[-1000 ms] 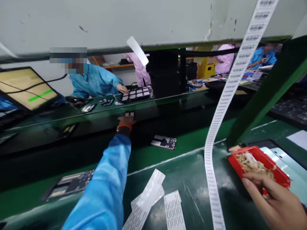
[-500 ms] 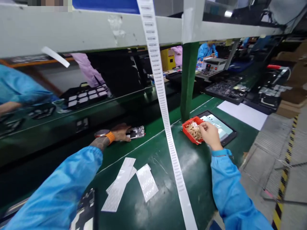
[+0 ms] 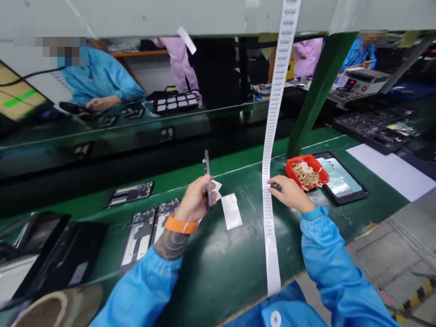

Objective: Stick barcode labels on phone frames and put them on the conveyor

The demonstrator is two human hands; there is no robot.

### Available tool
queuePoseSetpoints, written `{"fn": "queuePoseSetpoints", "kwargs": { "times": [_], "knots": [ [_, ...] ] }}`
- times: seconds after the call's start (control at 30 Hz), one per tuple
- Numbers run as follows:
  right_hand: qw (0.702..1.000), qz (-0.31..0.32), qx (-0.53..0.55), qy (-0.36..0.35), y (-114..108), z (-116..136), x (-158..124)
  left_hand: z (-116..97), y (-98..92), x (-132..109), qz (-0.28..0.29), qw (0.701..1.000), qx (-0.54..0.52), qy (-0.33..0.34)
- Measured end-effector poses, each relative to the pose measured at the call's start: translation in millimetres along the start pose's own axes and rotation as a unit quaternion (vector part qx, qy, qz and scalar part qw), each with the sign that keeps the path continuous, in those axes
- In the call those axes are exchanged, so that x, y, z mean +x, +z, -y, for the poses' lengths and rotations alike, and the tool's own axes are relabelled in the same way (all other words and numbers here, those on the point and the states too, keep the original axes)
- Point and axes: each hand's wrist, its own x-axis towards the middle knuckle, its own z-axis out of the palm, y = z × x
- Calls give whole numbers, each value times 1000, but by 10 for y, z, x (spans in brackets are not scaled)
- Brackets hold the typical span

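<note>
My left hand (image 3: 196, 197), with an orange band at its wrist, grips a phone frame (image 3: 208, 193) raised above the bench and turned edge-on. My right hand (image 3: 289, 193) has its thumb and forefinger apart, at the edge of a long hanging strip of printed labels (image 3: 270, 159); whether they touch it I cannot tell. Close behind that hand is a red bin (image 3: 290, 169) heaped with tan curled scraps (image 3: 306, 175). Under and beside my left hand lie white label sheets (image 3: 232, 212), one partly covered. More phone frames (image 3: 139, 238) rest left of my left wrist.
A black tray (image 3: 357, 193) with pale-blue sheets lies beyond the bin, near white paper (image 3: 388, 170). A slanted green post (image 3: 309, 97) stands behind. Another phone frame (image 3: 131, 193) lies at left, near a cardboard roll (image 3: 57, 309). Across the bench sits a co-worker in blue (image 3: 109, 77).
My left hand has lifted the phone frame off the bench and brought it closer, turning it edge-on. My right hand has left the red bin for the label strip. The view has shifted left.
</note>
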Motion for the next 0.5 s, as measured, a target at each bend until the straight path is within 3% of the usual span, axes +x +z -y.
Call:
{"fn": "queuePoseSetpoints", "kwargs": {
  "times": [0.1, 0.17, 0.33, 0.5],
  "knots": [
    [999, 43, -30, 11, 37, 120, -317, 379, 86, -226, -4, 1000, -8, 9],
    [998, 53, -22, 19, 80, 218, -647, 497, 129, -250, 14, 999, -16, 24],
    [996, 70, -40, 28, 393, 464, -1290, 428, 254, -208, 115, 987, -113, 22],
    [993, 49, -102, 28, 607, 526, -1327, 346, 434, -312, 239, 949, -203, 14]
  ]
}}
